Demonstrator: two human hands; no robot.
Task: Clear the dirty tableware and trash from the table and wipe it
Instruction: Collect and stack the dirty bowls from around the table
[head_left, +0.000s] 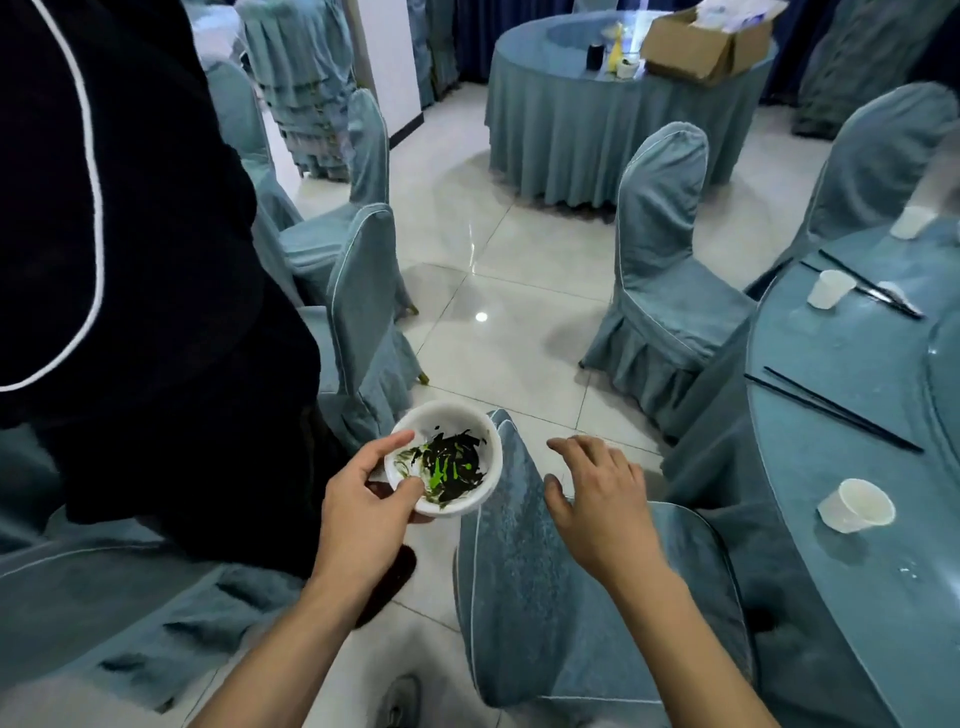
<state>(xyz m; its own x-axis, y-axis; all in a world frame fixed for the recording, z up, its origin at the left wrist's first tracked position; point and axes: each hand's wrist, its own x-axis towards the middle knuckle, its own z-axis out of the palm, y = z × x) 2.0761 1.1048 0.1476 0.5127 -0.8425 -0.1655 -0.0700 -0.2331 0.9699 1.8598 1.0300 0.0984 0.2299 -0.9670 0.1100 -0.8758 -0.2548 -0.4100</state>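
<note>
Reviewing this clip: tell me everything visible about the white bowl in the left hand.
The white bowl is small, round and glossy, like ceramic or plastic. Dark leafy scraps with bright green streaks lie inside it. It is tilted a little toward the camera, held in the air over the floor beside a chair back. The left hand grips its near rim, thumb inside and fingers beneath. Nothing else touches it.

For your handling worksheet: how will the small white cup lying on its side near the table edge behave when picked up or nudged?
The white disposable cup looks thin-walled and empty, so it is probably very light and easily crushed. Lying on its side on the smooth blue table, it would likely roll in a curve if nudged.
</note>
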